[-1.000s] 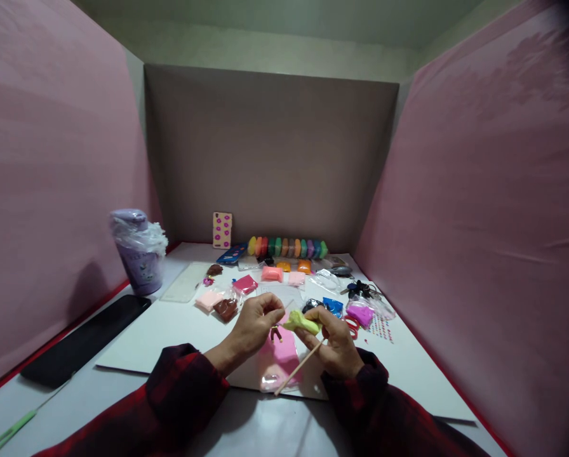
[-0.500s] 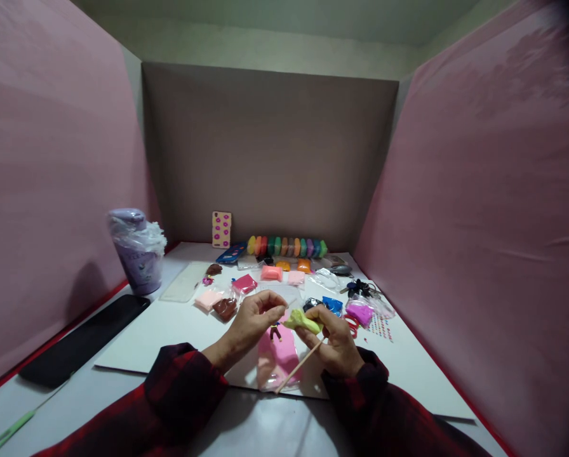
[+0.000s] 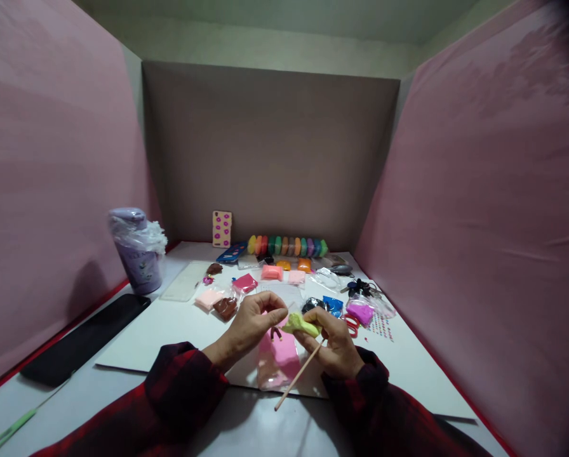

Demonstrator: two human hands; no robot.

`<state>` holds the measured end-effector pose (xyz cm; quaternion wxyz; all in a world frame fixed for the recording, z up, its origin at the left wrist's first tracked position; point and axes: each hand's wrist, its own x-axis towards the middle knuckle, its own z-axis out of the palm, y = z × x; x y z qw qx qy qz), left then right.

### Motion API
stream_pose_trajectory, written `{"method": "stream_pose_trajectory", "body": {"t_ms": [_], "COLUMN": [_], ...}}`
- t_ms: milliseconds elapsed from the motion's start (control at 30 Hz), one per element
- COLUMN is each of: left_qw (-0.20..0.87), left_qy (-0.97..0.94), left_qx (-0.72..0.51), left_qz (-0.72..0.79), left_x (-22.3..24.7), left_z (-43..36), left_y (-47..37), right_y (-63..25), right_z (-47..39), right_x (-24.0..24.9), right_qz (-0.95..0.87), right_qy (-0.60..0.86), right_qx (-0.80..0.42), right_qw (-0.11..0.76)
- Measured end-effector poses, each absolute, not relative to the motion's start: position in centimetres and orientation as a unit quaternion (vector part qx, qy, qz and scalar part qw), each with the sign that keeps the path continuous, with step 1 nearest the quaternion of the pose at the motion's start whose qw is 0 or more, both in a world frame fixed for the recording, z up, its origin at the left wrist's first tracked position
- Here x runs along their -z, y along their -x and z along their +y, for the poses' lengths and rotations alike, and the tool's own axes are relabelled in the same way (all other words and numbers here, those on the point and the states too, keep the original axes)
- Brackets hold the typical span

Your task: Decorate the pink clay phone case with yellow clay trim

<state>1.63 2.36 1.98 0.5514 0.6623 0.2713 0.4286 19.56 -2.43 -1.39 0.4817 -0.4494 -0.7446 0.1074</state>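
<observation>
My right hand [image 3: 336, 346] is closed round a lump of pale yellow modelling clay [image 3: 300, 324]. A thin wooden stick [image 3: 298, 376] is tucked in the same hand and slants down to the left. Thumb and fingertips of my left hand [image 3: 254, 327] are pinched together right beside the clay; whatever lies between them is too small to make out. Below the hands is a pink clay packet [image 3: 279, 362] in clear wrap. On that packet lies a small figure piece with dark brown legs [image 3: 275, 334], its top partly hidden by my left hand.
A white board [image 3: 180, 339] bears several clay packets, including a brown one [image 3: 225, 308] and a magenta one [image 3: 359, 313]. Red scissors [image 3: 352, 325] and keys [image 3: 362, 289] lie right. A row of coloured clays [image 3: 287, 246] spans the back. A purple bottle [image 3: 139, 254] and black phone-like slab [image 3: 87, 339] stand left.
My left fingertips have shifted slightly toward the clay and cover more of the small figure. The stick's lower end has moved a little down. Both hands otherwise stay in place.
</observation>
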Motion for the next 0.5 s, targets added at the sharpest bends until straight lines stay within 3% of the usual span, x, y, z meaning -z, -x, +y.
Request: {"method": "stream_pose_trajectory", "body": {"t_ms": [500], "left_qw": [0.544], "left_qy": [-0.679], "left_qx": [-0.424], "left_qz": [0.253], "left_x": [-1.98], "left_z": [2.24], "left_y": [-1.67], "right_y": [-19.53], "right_z": [-2.45], "right_x": [1.34], "right_qz": [-0.750], "right_qy": [0.440], "right_qx": [-0.119], "right_qw": [0.480]}}
